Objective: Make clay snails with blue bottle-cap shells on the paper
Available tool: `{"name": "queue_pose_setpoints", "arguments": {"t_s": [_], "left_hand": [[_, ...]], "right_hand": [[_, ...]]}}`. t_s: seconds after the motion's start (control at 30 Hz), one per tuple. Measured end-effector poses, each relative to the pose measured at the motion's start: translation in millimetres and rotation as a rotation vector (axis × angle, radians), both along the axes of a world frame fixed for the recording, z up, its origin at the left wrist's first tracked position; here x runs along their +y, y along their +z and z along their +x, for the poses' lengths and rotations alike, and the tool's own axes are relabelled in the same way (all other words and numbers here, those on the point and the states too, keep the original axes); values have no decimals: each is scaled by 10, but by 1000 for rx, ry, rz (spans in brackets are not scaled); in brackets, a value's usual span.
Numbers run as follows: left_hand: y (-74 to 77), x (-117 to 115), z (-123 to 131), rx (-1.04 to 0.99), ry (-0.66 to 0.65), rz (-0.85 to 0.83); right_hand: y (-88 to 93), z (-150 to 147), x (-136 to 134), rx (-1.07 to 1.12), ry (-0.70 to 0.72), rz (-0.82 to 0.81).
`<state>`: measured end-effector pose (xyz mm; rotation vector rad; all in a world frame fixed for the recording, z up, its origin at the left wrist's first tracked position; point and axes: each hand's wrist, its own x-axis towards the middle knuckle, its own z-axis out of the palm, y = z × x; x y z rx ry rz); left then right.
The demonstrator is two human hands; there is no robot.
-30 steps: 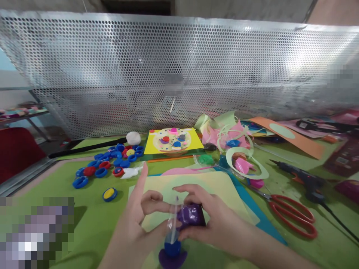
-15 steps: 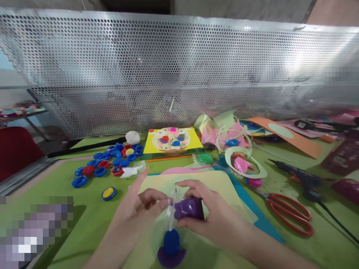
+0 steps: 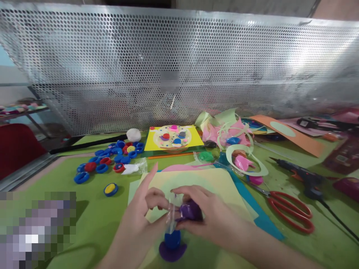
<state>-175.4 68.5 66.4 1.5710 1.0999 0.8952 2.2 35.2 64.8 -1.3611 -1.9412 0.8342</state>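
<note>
My right hand [image 3: 215,215] grips a small clear plastic bag of purple clay [image 3: 192,210] over the pale yellow paper [image 3: 215,181]. At the bag's mouth, the thumb and fingers of my left hand [image 3: 147,215] are pinched on the clay, while one finger points up. Their tips are partly hidden by the shiny plastic. Just below lies a blue bottle cap [image 3: 172,239] with a purple crescent of clay [image 3: 173,253] around its near side. The bag hides part of the cap's top.
Several blue and red caps [image 3: 102,169] lie to the left. A decorated yellow card [image 3: 150,142] stands behind the paper. Red-handled scissors [image 3: 291,213], a glue gun [image 3: 305,179] and paper scraps [image 3: 213,130] occupy the right. A perforated metal panel [image 3: 126,74] closes the back.
My left fingers have moved rightward, deeper into the bag's mouth against the purple clay. My right hand still holds the bag, and the view has shifted slightly.
</note>
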Motion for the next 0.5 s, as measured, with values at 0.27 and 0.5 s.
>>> {"name": "queue_pose_setpoints", "arguments": {"t_s": [0.27,0.5], "left_hand": [[132,191,-110,-28,239,16],[84,231,-113,57,90,8]], "right_hand": [[-56,-56,59,185,-168,5],[-56,-75,53,277,-216,-12]]}}
